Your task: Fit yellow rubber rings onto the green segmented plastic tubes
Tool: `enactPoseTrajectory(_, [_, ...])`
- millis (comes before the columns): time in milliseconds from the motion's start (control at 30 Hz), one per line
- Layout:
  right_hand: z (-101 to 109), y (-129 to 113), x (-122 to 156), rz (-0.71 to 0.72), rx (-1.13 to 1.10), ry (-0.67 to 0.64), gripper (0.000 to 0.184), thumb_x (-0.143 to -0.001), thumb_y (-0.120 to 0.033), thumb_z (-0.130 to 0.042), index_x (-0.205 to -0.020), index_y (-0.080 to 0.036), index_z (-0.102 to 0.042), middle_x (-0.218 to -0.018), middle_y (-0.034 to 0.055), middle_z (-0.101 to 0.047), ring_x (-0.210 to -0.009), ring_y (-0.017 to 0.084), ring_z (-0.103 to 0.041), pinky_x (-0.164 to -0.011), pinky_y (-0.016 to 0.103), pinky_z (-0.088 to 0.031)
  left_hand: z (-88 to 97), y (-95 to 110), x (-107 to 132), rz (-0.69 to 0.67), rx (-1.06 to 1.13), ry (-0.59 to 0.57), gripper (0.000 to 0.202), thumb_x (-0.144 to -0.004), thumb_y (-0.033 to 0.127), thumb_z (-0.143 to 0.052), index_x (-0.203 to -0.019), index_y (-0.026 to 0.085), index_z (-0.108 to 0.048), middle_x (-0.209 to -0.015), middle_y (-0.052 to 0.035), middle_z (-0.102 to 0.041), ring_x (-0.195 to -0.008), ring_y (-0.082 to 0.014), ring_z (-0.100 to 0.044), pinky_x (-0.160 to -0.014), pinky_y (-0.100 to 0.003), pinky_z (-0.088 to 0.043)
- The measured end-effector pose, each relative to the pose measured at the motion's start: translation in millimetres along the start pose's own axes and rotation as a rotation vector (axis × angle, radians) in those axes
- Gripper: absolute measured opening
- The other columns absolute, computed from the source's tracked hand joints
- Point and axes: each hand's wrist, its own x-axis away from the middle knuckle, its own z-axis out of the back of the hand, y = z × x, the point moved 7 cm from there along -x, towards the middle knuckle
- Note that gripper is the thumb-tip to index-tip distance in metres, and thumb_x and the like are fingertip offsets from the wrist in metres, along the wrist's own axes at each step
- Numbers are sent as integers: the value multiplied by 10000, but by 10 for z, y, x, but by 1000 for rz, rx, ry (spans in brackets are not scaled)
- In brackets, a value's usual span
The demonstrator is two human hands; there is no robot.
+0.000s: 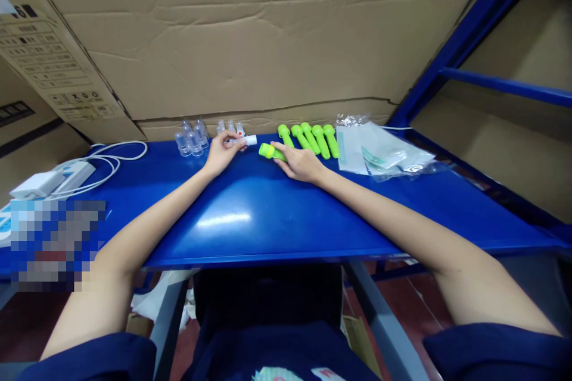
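My left hand (pixel 222 152) rests on the blue table (pixel 250 214) with its fingers pinched round a small white tube (pixel 247 140) lying on its side. My right hand (pixel 298 162) lies next to it, fingers closed over a bright green plastic piece (pixel 269 151). Just beyond my right hand stands a row of several more green pieces (pixel 309 138). Behind my left hand are clear plastic caps (pixel 191 138) and a few small clear vials (pixel 230 127).
Clear plastic bags with printed inserts (pixel 384 152) lie at the right. A white charger with coiled cable (pixel 67 175) sits at the left. A cardboard wall (pixel 268 41) closes the back, and a blue shelf frame (pixel 465 53) rises at the right.
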Motion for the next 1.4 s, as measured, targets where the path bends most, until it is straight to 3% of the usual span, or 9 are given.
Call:
enactPoseTrajectory(133, [11, 14, 14, -6, -24, -1, 525, -1089, -385, -338, -1505, -92, -470, -1332, 232, -700, -1038, 326, -741, -728, 394, -591, -122, -86, 93, 72, 113, -61, 417, -771, 441, -869, -968, 167, -625, -777, -18, -746, -753, -177, -770, -830, -364, -651])
enactPoseTrajectory(367, [3, 42, 4, -6, -23, 3, 476, -1057, -318, -407, -1472, -106, -504, -1312, 205, -698, -1044, 315, -731, -792, 405, -581, -153, -113, 155, 43, 43, -118, 680, -781, 650, -801, -1205, 126, -717, -951, -82, -798, -824, -183, -761, -944, -387, -626])
enactPoseTrajectory(600, [13, -8, -3, 26, 38, -62, 475, -1065, -302, -398, -1472, -102, -539, -1268, 209, -701, -1011, 294, -707, -763, 369, -538, -213, -35, 220, 58, -31, -179, 683, -774, 622, -808, -1217, 108, -727, -982, -103, -797, -830, -191, -752, -942, -385, -606])
enactPoseTrajectory(700, [8, -32, -2, 63, 61, -75, 475, -1065, -285, -403, -1477, -96, -545, -1257, 203, -702, -1027, 281, -698, -742, 340, -525, -262, -54, 245, 107, -28, -249, 772, -690, 597, -880, -1246, 94, -695, -1023, -121, -789, -875, -211, -761, -938, -391, -606])
enactPoseTrajectory(800, [-13, -43, 2, 97, 93, -74, 472, -1065, -271, -411, -1475, -82, -549, -1239, 199, -706, -1037, 270, -692, -719, 316, -506, -256, -87, 247, 158, -1, -245, 803, -573, 518, -961, -1203, 96, -696, -1038, -116, -781, -896, -210, -760, -937, -380, -599])
enactPoseTrajectory(967, [-51, -58, 3, 131, 132, -71, 445, -1063, -255, -417, -1452, -99, -565, -1209, 187, -702, -992, 252, -673, -698, 302, -480, -253, -63, 248, 178, 22, -225, 673, -528, 432, -974, -1058, 119, -699, -901, -39, -753, -763, -154, -717, -844, -342, -594])
enactPoseTrajectory(1133, [-55, -97, -3, 148, 158, -79, 437, -1062, -247, -403, -1442, -122, -577, -1164, 169, -702, -958, 246, -651, -695, 307, -474, -301, -13, 268, 159, 8, -281, 579, -549, 455, -958, -934, 151, -650, -863, -29, -744, -788, -178, -722, -790, -321, -578])
enactPoseTrajectory(1400, [-26, -192, 5, 165, 180, -97, 425, -1076, -252, -413, -1445, -125, -581, -1177, 161, -702, -965, 232, -661, -688, 301, -469, -341, -8, 298, 151, -133, -402, 730, -641, 604, -900, -1177, 124, -770, -1192, -145, -789, -1066, -271, -744, -1039, -407, -545])
